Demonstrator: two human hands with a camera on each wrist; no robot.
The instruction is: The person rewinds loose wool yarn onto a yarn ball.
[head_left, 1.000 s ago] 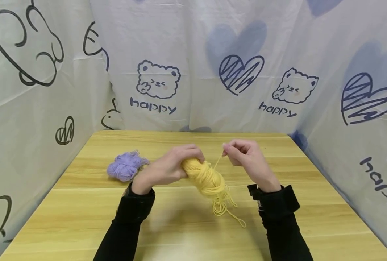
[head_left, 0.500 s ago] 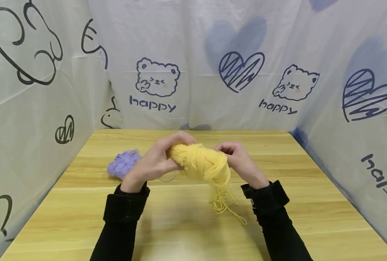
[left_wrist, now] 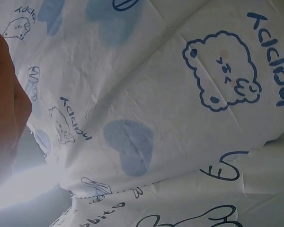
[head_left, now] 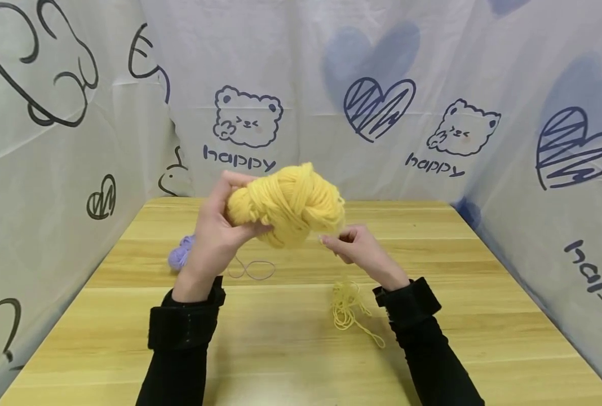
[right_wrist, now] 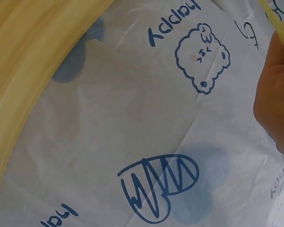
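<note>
the wooden table is standing inside white cloth walls printed with bears, hearts and the word happy. taking the yellow yarn skein as the marker, a purple yarn bundle is lying on the table down to the left of it, partly hidden behind the wrist, and a thin loop of purple thread is trailing on the wood just below the skein.

the left hand is holding the yellow yarn skein up off the table, fingers and thumb curling round its left end, so the skein is hanging in the air in front of the back wall. a black sleeve is covering the forearm below it.

just under the skein's right side, the right hand is pinching something fine between thumb and fingertips; it is looking like a yellow strand, though it is too thin to make out surely from above. in the right wrist view a yellow strand is running past the hand. lower right of the skein, a loose tangle of yellow yarn is lying on the table beside the right cuff.
</note>
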